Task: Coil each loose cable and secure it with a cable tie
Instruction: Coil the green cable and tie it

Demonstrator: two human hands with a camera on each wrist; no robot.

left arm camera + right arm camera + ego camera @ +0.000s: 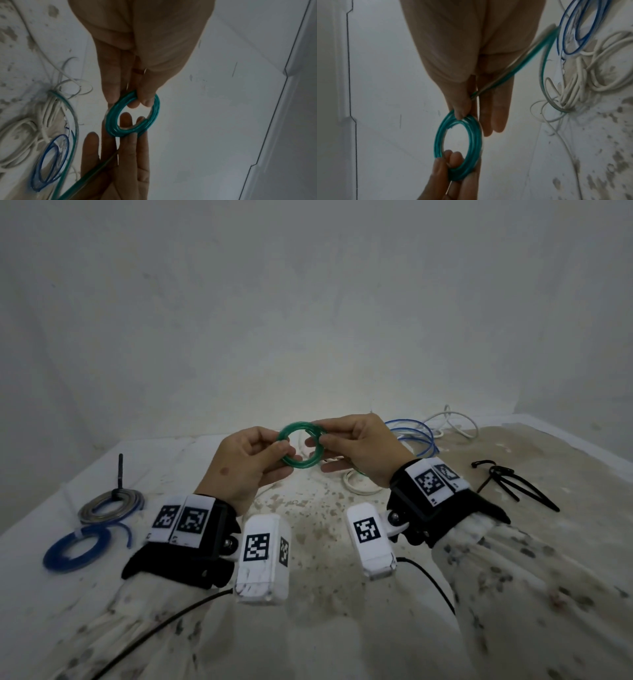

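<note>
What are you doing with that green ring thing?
It is a green cable being wound into a small coil. The left hand pinches one side of the coil and the right hand pinches the other, with a loose green tail running off past the right hand. Two coils already tied lie on the left of the table. Blue and white cables still lie loose, and black ties wait on the right.
</note>
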